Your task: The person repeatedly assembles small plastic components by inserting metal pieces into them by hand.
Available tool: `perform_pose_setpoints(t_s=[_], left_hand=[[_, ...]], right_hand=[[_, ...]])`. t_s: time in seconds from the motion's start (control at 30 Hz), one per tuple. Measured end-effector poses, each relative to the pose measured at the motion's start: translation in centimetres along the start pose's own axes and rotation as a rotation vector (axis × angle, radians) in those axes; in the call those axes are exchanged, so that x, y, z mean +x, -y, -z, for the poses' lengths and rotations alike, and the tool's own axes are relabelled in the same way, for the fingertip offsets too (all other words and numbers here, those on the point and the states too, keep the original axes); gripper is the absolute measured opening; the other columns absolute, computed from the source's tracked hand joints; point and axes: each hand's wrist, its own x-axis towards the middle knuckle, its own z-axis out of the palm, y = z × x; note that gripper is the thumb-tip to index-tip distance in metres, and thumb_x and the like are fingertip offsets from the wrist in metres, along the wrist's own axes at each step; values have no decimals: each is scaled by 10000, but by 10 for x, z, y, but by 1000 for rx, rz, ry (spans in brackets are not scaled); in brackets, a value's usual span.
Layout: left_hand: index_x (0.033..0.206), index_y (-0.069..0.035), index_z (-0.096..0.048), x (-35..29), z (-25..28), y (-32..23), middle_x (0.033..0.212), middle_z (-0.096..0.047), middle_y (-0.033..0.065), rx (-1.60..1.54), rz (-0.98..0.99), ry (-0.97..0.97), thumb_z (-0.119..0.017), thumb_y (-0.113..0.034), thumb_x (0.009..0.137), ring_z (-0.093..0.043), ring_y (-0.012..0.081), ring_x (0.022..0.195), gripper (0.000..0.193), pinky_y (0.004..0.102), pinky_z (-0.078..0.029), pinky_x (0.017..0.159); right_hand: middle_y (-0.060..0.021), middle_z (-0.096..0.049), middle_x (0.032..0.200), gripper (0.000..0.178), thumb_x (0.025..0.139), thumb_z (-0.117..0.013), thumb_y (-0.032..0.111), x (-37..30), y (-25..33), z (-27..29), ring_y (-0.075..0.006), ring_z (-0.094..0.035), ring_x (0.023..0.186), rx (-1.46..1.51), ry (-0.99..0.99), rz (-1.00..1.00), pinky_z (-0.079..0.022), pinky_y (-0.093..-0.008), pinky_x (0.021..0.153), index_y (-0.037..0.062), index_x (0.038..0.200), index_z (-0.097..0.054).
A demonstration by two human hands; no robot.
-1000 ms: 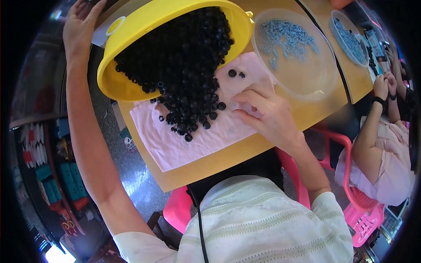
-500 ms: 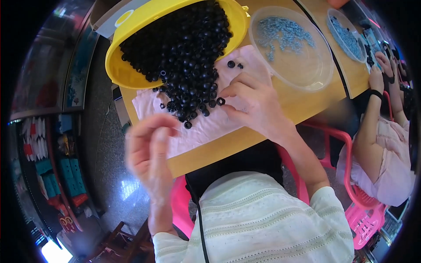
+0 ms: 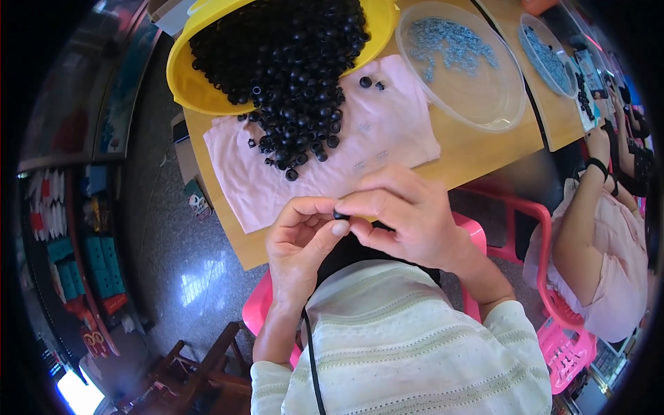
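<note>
In front of my body, just off the table's near edge, both hands meet at a small black round part. My left hand pinches it between thumb and forefinger. From the other side, the thumb and forefinger of my right hand close on it too; its far side is hidden by fingers. Beyond them, a heap of similar black ring-like parts spills from a tilted yellow basin onto a pink cloth. Two loose black pieces lie apart at the heap's right.
A clear oval tray with small blue pieces stands right of the cloth on the wooden table. Farther right is another such tray, near a seated person on a pink chair. Shelves stand at left.
My right hand has drawn back from the heap with a black part. My left hand has moved right and the two now meet on it.
</note>
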Motion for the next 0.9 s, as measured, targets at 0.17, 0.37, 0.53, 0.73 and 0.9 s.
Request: perform_pose_setpoints(t_s=[0.17,0.37,0.53,0.73,0.9], left_hand=[[1042,10,-597,-2,12,3,982,-670,111,10,34,-25,-634,7,872,-652,159,868,174,283,-530,787],[1039,7,-599,5,13,10,976,-668,132,-25,41,-47,-632,-6,875,-656,175,855,168,293,-549,762],[1036,13,-594,11,11,15,970,-667,143,-85,62,-31,-616,-4,883,-656,184,853,156,300,-548,763],[1008,13,-584,15,17,15,950,-665,134,-40,83,-61,-621,-11,880,-649,176,840,136,306,-537,776],[1006,12,-585,17,18,14,936,-666,119,-6,127,-35,-625,-11,877,-646,161,839,136,289,-531,781]], right_hand=[[-61,-617,835,251,728,-746,28,4,-10,11,-149,-587,668,100,78,-189,-478,-253,589,61,967,-679],[-46,-611,812,189,776,-694,2,16,-60,15,-122,-526,583,-91,20,-326,-436,-254,551,51,955,-661],[-35,-599,802,173,773,-698,6,23,-70,12,-121,-495,571,-118,12,-296,-412,-248,537,51,936,-661],[-50,-593,793,129,781,-700,34,30,-72,30,-150,-549,604,-115,-12,-347,-440,-271,560,45,901,-655],[-65,-594,786,122,776,-706,59,37,-75,34,-195,-588,611,-142,-38,-354,-460,-301,566,62,887,-655]])
